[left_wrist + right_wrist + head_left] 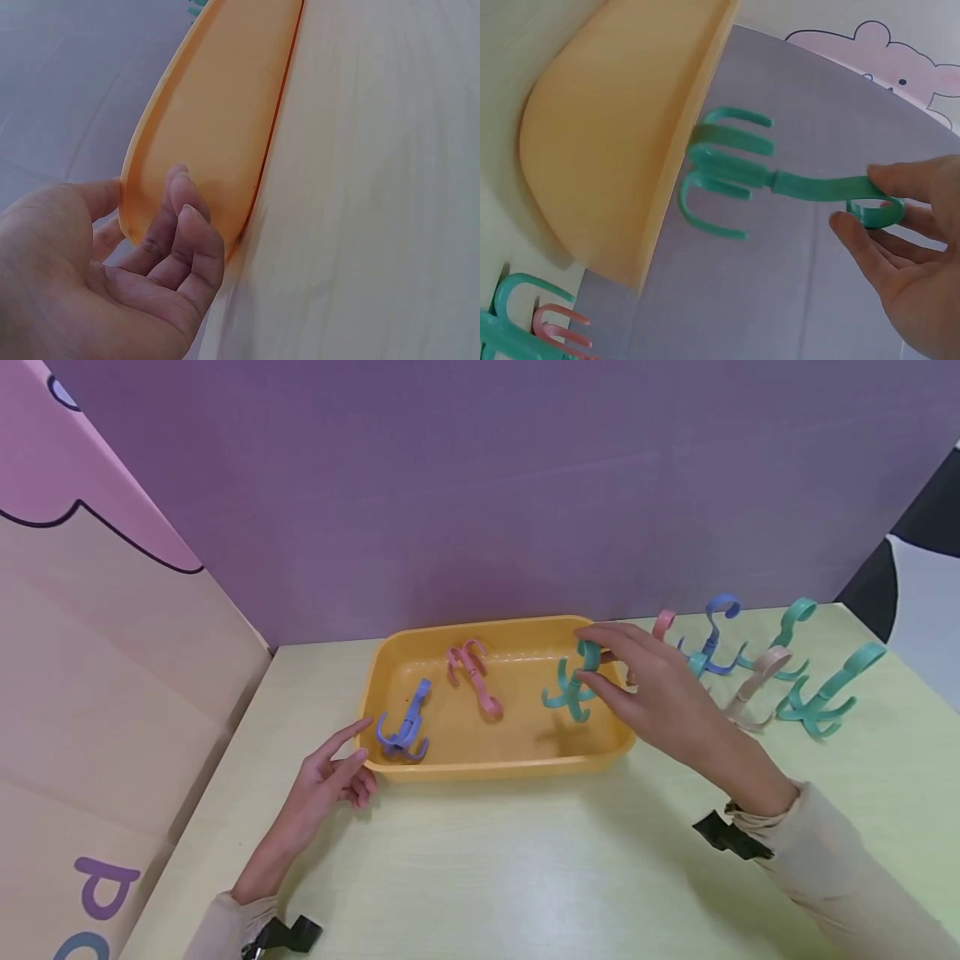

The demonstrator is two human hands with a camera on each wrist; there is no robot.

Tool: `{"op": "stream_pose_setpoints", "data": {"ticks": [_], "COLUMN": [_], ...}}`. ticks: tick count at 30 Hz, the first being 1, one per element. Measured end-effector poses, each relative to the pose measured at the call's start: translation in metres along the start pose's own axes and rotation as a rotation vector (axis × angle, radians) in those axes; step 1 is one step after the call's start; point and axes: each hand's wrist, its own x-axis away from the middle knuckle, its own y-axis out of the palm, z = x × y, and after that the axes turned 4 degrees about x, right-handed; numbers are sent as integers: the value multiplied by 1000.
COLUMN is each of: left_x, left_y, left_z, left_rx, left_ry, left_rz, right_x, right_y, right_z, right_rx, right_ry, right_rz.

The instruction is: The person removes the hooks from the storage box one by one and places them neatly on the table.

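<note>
My right hand (663, 693) pinches the curled top of a green multi-prong hook (570, 693), which hangs prongs-down over the right side of a yellow tray (442, 770). In the right wrist view, thumb and fingers meet around this hook's loop (877, 215). Inside the tray lie a blue hook (405, 727) at the left and a pink hook (474, 677) near the middle. At the tray's left end, my left hand (318, 789) touches the rim with thumb and index finger. Its other fingers are loosely bent beside the tray's wall in the left wrist view.
Right of the tray, several more hooks stand grouped on the pale table (480, 868): a blue hook (712, 639), a beige hook (752, 687), a front green hook (825, 697) and others. A purple panel (525, 502) rises behind, and a printed panel (112, 668) at the left.
</note>
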Motion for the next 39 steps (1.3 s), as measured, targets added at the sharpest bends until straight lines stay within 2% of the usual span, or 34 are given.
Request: {"op": "stream_pose_setpoints", "data": {"ticks": [7,12,24,39], "left_x": [0,0,-2,-4], "left_y": [0,-1,-1,-3], "left_z": [-1,-2,-2,-3], "left_rx": [-3,-4,-2,-6], "left_ry": [1,-1,3,1], "left_rz": [3,2,3,-3], "right_x": [7,12,26,46], "right_y": [-14,-23,-49,-79], "right_z": [-4,-7,-7,1], "right_rx": [23,-9,32,109], "right_ry": [-9,-39,-32,13], "right_rz": [67,109,163,141]}}
